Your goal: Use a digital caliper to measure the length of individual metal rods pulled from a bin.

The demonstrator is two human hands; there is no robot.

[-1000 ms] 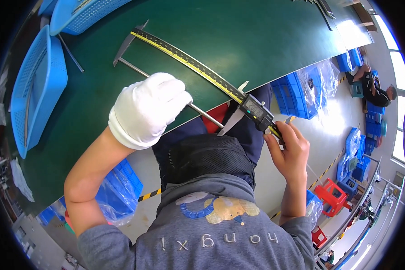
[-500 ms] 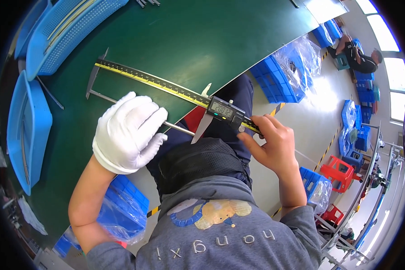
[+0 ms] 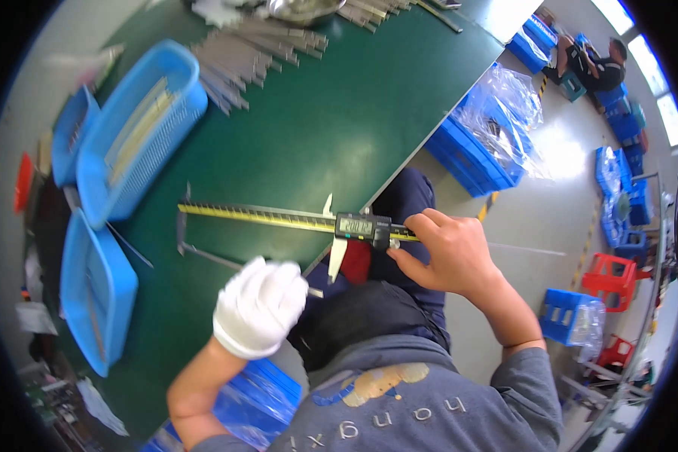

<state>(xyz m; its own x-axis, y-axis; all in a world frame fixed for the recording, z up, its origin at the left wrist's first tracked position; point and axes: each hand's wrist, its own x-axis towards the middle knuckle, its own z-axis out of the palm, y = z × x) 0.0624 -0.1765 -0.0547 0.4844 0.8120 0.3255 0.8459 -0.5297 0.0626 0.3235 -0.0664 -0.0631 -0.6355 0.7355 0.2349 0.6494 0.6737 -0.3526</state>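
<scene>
My right hand, bare, grips a digital caliper by the end of its beam, beside the display. The caliper's beam with its yellow scale stretches left over the green table, jaws apart. My left hand, in a white glove and blurred, is closed around a thin metal rod. One end of the rod lies by the caliper's far left jaw; whether they touch is unclear. Its other end sticks out past the glove, a little apart from the sliding jaw near my lap.
Light-blue baskets stand at the left, some holding thin rods. Many flat metal strips lie at the back near a metal bowl. Blue crates with plastic bags stand on the floor; another person sits at far right.
The view has shifted, bringing strips and the bowl into sight. The caliper has turned nearer to level. The rod's near end has come away from the sliding jaw.
</scene>
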